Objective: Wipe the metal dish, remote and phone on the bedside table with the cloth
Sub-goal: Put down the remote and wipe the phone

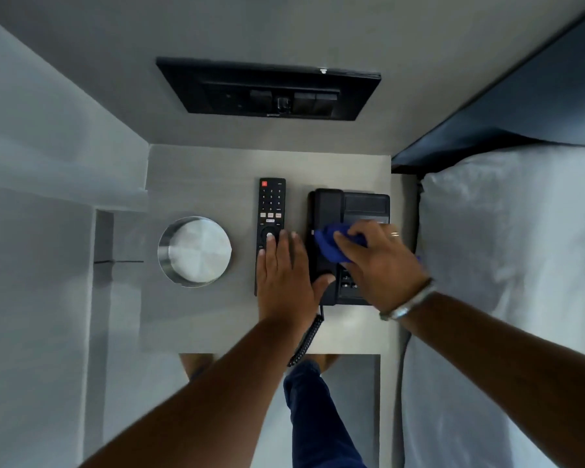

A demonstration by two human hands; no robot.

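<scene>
- I see bare pale tabletop (196, 319) left and front of the round metal dish (195, 251).
- The slim black remote (271, 211) and black desk phone (348, 211) leave a narrow lane.

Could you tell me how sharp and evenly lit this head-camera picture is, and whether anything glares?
Head view: wide-angle bending at the edges; soft overall, the hands slightly blurred; metal dish shows a bright sheen; remote buttons are readable; the black phone loses detail in its dark body.

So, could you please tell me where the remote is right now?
The remote lies mid-table in the head view, between the metal dish and phone, partly under the left hand.
</scene>
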